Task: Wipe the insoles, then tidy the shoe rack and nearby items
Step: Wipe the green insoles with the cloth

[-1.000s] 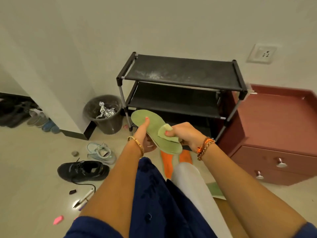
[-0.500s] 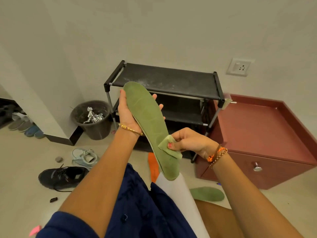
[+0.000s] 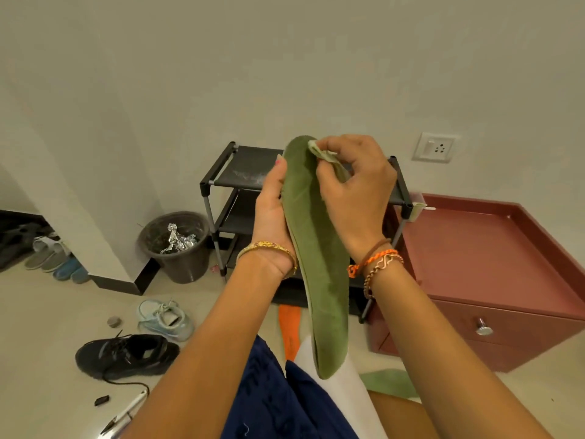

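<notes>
Pale floor and plain wall; a black shoe rack [image 3: 304, 182] stands against the wall behind the work. Green insole [image 3: 316, 264] held upright before it, long axis running from the toe at top down toward the lap. Left hand [image 3: 272, 217] grips its left edge at mid-length. Right hand [image 3: 351, 185] pinches a small cloth [image 3: 323, 153] against the toe end, so the unwiped run judged to lie below, toward the heel.

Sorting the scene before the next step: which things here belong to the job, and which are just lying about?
Job:
green insole
wipe
left hand
right hand
shoe rack
orange insole
black shoe

Lying about:
bin
red cabinet
wall socket
</notes>
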